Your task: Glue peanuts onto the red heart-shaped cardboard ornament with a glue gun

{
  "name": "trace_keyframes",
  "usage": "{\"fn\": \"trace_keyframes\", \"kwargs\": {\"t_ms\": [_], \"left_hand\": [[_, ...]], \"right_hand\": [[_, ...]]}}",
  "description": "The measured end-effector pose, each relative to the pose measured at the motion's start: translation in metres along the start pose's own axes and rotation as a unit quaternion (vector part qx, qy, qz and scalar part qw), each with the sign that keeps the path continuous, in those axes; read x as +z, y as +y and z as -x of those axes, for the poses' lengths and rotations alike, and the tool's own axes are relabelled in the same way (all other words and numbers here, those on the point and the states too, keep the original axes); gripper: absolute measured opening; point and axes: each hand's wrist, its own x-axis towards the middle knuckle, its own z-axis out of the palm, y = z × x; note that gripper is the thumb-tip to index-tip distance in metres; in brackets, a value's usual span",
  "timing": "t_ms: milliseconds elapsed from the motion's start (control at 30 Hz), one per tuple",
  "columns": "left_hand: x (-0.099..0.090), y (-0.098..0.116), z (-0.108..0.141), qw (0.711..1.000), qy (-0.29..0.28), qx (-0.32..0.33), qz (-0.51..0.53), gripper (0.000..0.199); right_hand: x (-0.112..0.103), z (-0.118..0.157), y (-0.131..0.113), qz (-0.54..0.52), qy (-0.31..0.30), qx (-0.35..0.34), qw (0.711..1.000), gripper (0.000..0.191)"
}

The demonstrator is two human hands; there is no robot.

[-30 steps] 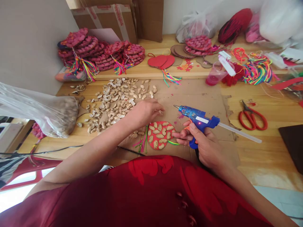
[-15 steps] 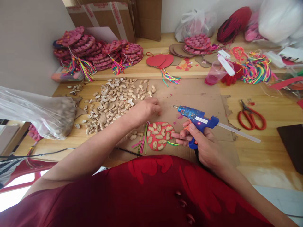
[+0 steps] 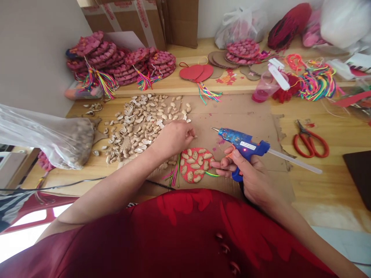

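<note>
My right hand [image 3: 252, 173] is wrapped round a blue hot glue gun [image 3: 236, 139], its nozzle pointing left and a clear glue stick [image 3: 295, 159] jutting from the back. Some fingers of that hand reach the edge of a red disc [image 3: 192, 170] with several peanuts stuck on it. Pink and green cords [image 3: 174, 173] lie at the disc's left side. Above the disc, my left hand [image 3: 178, 135] is closed, its fingertips pinched together; a tiny pale bit shows at them, too small to name. A heap of peanuts and shells [image 3: 142, 119] spreads to the left.
A plastic bag of peanuts [image 3: 78, 141] stands at the left. Stacks of pink decorated discs [image 3: 127, 67] line the raised shelf, with red discs [image 3: 193, 72] and a plastic cup [image 3: 263, 88]. Red-handled pliers or cutters [image 3: 311, 144] lie right. A black cable [image 3: 159, 184] runs along the front.
My left hand has shifted slightly, its fingers drawn closer into a pinch. The right hand and glue gun stay nearly in place; the view has shifted a little.
</note>
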Motion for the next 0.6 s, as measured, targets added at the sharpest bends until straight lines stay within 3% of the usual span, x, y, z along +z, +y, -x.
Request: {"fn": "trace_keyframes", "kwargs": {"t_ms": [200,433,600], "left_hand": [[-0.005,-0.006,0.0,1.0,-0.013,0.007,0.021,0.011],[-0.004,-0.005,-0.008,0.996,-0.041,0.05,-0.066,0.012],[-0.013,0.003,-0.014,0.984,-0.102,0.069,-0.125,0.019]], "right_hand": [[-0.001,0.0,0.0,0.004,0.002,0.002,1.0,0.027],[-0.001,0.0,-0.001,0.002,-0.008,-0.004,1.0,0.025],[-0.002,0.0,0.0,0.013,0.0,-0.004,1.0,0.029]]}}
